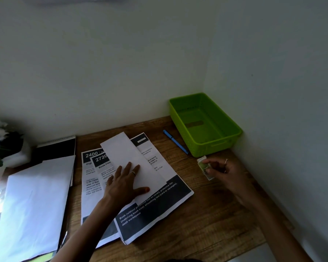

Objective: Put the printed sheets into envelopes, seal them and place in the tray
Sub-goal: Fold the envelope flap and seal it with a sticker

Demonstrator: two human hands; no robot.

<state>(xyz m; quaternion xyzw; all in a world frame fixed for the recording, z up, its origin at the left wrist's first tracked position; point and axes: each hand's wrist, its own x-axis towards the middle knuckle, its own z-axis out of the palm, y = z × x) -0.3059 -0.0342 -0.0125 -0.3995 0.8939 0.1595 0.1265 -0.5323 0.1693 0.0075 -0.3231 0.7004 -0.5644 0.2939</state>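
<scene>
A long white envelope point(129, 156) lies slanted on top of two printed sheets point(155, 210) with dark headers in the middle of the wooden desk point(206, 220). My left hand point(124, 181) rests flat on the envelope's near end, fingers spread. My right hand point(224, 172) is to the right, fingers curled around a small greenish packet point(204, 167) that touches the desk. The green plastic tray point(204, 123) stands in the far right corner, with only a small label on its floor. A stack of large white envelopes point(32, 203) lies at the left.
A blue pen point(175, 141) lies just left of the tray. A black spiral notebook point(55, 148) and a white pot with flowers point(2, 142) sit at the back left. Walls close the desk behind and on the right.
</scene>
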